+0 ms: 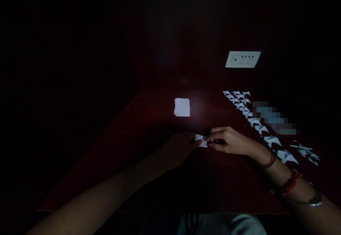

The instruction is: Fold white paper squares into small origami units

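Observation:
The scene is very dark. A small white piece of paper (pixel 201 140) lies on the dark red table (pixel 149 128) between my two hands. My left hand (pixel 181 149) lies over its left edge with fingers curled and pressing on it. My right hand (pixel 229 140) pinches its right edge with closed fingertips. A red band and a metal bangle sit on my right wrist. Part of the paper is hidden under my fingers.
A small stack of white paper squares (pixel 182 107) lies farther back at centre. Several folded white paper triangles (pixel 255 123) run in a diagonal row at the right, with more (pixel 306 151) beyond. A white wall socket (pixel 243 59) sits behind.

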A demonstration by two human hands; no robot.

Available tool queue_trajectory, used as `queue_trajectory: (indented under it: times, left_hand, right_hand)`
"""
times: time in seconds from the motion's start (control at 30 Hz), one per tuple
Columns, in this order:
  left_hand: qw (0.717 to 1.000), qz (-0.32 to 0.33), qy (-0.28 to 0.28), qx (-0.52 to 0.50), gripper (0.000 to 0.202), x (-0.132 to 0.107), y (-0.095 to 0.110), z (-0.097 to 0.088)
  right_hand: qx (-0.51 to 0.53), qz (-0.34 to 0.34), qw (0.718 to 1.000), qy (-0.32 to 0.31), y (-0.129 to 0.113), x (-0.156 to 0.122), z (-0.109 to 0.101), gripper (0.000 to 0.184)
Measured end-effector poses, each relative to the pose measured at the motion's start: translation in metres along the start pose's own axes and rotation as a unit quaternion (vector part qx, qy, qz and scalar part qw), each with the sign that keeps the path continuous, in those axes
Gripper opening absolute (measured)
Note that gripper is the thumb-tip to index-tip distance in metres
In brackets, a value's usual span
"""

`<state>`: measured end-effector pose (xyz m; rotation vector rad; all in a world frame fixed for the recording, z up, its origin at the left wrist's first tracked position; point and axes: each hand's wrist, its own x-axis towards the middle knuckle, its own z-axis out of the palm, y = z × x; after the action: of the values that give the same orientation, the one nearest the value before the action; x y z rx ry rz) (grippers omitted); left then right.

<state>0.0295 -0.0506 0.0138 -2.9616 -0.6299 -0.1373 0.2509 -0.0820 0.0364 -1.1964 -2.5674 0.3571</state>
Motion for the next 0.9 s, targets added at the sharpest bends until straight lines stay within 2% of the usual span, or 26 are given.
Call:
queue_trajectory:
  times: [0.23, 0.5, 0.7, 0.9]
  left_hand:
    - [0.999, 0.025, 0.026, 0.004, 0.039, -0.001, -0.002, 0.005]
    - [0.997, 0.04, 0.059, -0.011, 0.034, -0.001, -0.002, 0.008]
    - [0.998, 0.043, 0.04, -0.021, 0.034, 0.0, -0.001, 0.002]
    - [0.999, 0.033, 0.018, -0.028, 0.028, 0.003, 0.0, -0.003]
  right_hand:
    - [0.026, -0.021, 0.999, -0.008, 0.004, 0.004, 0.007, 0.019]
    - [-0.013, -0.006, 1.0, -0.001, -0.002, 0.004, 0.01, 0.019]
    - [-0.02, 0.004, 1.0, -0.004, 0.0, 0.003, 0.01, 0.018]
    - [-0.003, 0.05, 0.999, 0.017, -0.002, 0.004, 0.011, 0.011]
